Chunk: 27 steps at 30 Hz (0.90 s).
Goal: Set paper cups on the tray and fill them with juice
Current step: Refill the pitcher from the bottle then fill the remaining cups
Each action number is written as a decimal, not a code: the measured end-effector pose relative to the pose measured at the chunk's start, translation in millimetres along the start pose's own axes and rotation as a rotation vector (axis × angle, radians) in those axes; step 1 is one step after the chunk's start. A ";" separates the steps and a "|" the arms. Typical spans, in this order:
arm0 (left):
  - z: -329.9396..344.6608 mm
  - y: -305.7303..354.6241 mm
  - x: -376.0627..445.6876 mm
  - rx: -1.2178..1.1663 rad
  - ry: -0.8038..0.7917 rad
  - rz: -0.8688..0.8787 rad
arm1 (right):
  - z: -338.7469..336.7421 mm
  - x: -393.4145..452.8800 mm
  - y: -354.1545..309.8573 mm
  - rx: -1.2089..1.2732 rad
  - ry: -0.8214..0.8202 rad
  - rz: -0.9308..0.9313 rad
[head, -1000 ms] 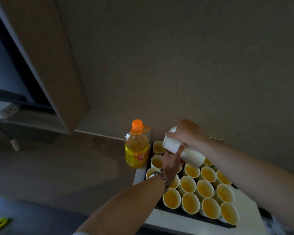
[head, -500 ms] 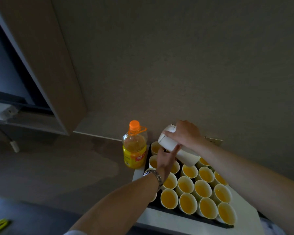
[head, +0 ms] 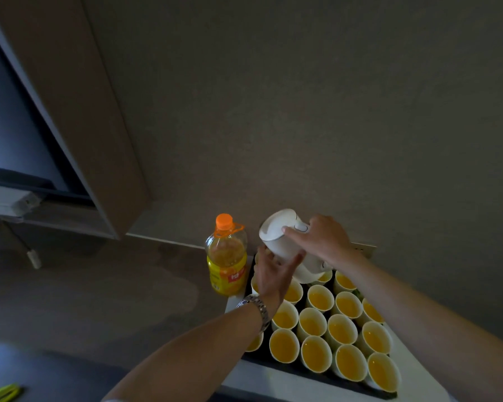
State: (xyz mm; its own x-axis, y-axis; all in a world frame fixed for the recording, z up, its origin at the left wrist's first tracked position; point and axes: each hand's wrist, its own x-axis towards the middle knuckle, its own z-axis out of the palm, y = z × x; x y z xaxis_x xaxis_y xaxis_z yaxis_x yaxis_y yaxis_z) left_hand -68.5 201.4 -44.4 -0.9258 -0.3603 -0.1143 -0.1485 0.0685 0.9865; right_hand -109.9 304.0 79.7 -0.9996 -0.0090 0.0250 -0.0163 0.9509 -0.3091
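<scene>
Cups: nested stack of paper cups [head: 285, 242] held tilted above the tray [head: 308, 372], near the juice bottle [head: 226, 256]. Right hand [head: 323, 239] wraps the stack; left hand [head: 273, 271] pinches its lowest cup. Light, crushable (likely) — take by the sidewall, gently. Filled cups [head: 317, 323] crowd the tray; white table [head: 273, 385], dim grey wall [head: 302, 111].

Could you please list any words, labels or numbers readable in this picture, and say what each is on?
None can be read for certain.
Bottle label: white characters on a red patch, too blurred to read.
Stack of cups, held by the right hand and left hand: a thin outlined mark, no readable text.
Socket plate on the wall: no legible marking.
</scene>
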 end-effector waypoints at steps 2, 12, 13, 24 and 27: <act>-2.5 2.7 -3.0 0.020 0.027 0.014 | -2.3 -3.2 1.6 0.039 -0.009 -0.022; -23.8 11.3 -15.7 0.051 -0.006 0.144 | -10.6 3.6 19.5 0.493 -0.206 0.009; -27.7 11.2 -15.2 0.049 -0.013 0.152 | -7.8 6.1 21.9 0.575 -0.216 0.029; -83.1 14.9 -22.9 0.104 0.015 0.163 | 25.0 -12.8 -4.9 0.673 -0.294 -0.174; -100.4 13.7 -29.5 0.136 0.024 0.164 | 34.4 -20.7 -15.3 0.677 -0.298 -0.215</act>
State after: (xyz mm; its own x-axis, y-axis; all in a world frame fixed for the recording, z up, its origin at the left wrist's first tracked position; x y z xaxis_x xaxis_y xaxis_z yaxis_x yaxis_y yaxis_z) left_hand -8.3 119.6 -15.7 -0.9332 -0.3557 0.0507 -0.0438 0.2526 0.9666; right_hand -89.7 279.0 51.2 -0.9349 -0.3462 -0.0774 -0.1237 0.5227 -0.8435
